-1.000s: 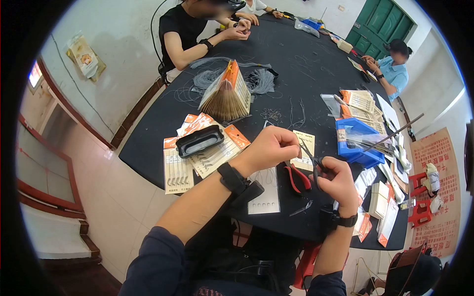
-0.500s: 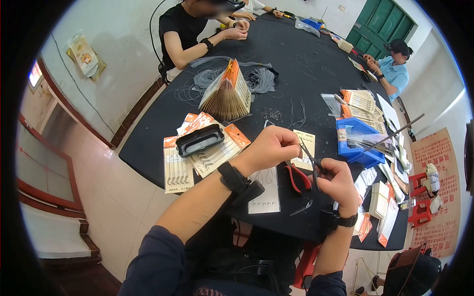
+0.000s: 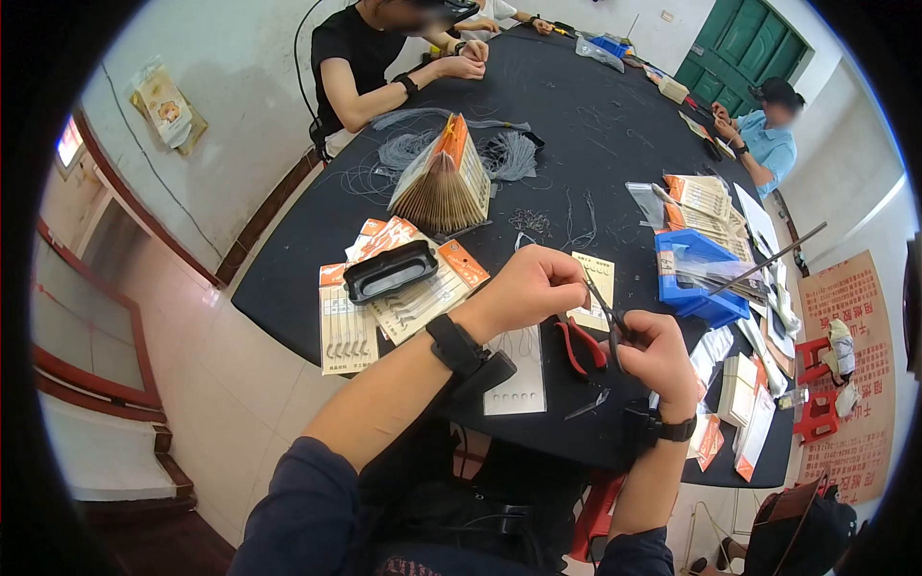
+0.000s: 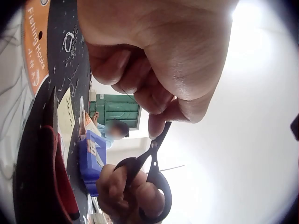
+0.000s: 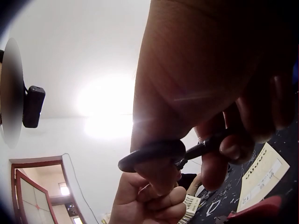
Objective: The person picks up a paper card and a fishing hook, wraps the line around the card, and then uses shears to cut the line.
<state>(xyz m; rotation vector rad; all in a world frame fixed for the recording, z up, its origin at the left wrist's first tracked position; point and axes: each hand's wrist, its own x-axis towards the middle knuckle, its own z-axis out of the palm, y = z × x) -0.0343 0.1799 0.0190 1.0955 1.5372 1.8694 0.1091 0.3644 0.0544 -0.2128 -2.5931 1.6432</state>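
My left hand (image 3: 528, 288) is curled in front of me, thumb and forefinger pinched together. A thin, thread-like fishing line (image 4: 125, 89) shows at its curled fingers; most of what it pinches is hidden. Small dark scissors (image 4: 153, 154) sit in my right hand (image 3: 663, 360), with thumb and fingers through the handle loops. Their tips are right at my left fingertips. Below the hands lie red-handled pliers (image 3: 582, 348), a pale card (image 3: 595, 283) and a clear-sleeved sheet (image 3: 516, 389).
Fishing-hook packets (image 3: 348, 326) with a black tray (image 3: 390, 273) on them lie left. Behind stand a fanned card stack (image 3: 440, 197) and grey line bundles (image 3: 507, 158). A blue bin (image 3: 706, 298) with a protruding rod is at right. Other people sit around the table.
The scissors' blades have come closer together since one second ago. Both my hands stay in nearly the same place. The person at far right has raised their hands slightly.
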